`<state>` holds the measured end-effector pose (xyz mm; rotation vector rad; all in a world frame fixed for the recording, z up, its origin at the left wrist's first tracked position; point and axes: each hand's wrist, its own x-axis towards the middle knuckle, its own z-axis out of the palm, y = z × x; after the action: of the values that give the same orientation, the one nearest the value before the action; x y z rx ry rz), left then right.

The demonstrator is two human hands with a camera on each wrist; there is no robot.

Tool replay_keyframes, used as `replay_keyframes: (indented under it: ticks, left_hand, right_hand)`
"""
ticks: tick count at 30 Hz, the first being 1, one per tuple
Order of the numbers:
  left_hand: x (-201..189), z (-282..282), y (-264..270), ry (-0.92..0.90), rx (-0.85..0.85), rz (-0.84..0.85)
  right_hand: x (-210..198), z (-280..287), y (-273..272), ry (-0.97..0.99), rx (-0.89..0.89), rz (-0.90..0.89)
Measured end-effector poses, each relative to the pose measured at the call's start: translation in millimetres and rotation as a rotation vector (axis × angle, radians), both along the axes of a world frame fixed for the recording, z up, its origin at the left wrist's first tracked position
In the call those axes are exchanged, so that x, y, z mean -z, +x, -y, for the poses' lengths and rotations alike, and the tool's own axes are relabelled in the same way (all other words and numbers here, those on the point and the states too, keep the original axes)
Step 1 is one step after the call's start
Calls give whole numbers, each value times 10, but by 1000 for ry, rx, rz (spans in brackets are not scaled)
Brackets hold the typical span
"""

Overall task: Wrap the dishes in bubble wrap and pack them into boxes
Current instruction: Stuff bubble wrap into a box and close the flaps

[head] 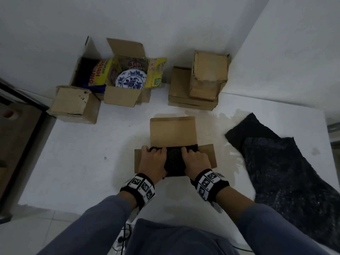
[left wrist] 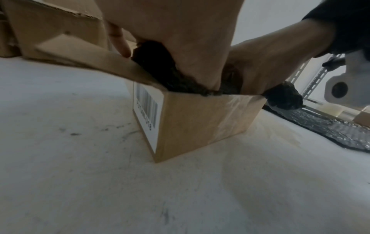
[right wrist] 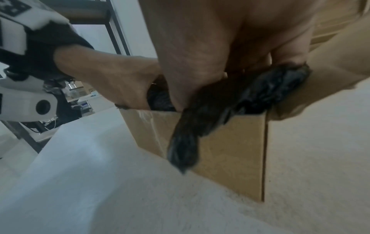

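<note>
A small brown cardboard box (head: 173,129) stands open on the white table, its back flap raised. A bundle in black bubble wrap (head: 173,161) fills its opening. My left hand (head: 153,157) and right hand (head: 195,158) lie side by side on the bundle, fingers curled over its far edge and into the box. In the left wrist view the left hand (left wrist: 190,39) reaches down beside the bundle (left wrist: 156,63) into the box (left wrist: 200,123). In the right wrist view a tail of wrap (right wrist: 184,150) hangs over the box's front wall (right wrist: 230,150). What the wrap holds is hidden.
A blue-and-white plate (head: 131,78) lies in an open box with yellow printed flaps at the back left, a shut box (head: 73,103) in front of it. Stacked cardboard boxes (head: 202,80) stand at the back right. A black bubble wrap sheet (head: 281,162) lies to the right.
</note>
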<state>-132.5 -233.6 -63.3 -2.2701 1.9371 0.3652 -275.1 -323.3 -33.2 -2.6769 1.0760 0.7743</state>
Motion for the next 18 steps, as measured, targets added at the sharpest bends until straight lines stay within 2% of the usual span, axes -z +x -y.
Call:
replay_keyframes:
  ticks: [7, 13, 15, 18]
  left_hand:
    - [-15, 50, -2, 23, 34, -5]
    - [-151, -66, 101, -185, -4, -237]
    - [-218, -148, 108, -200, 17, -234]
    - [-180, -184, 87, -124, 36, -169]
  right_hand:
    - [-23, 37, 71, 31, -8, -43]
    - [-230, 75, 60, 81, 43, 28]
    - [-280, 30, 20, 18, 14, 22]
    - [-264, -39, -12, -31, 25, -49]
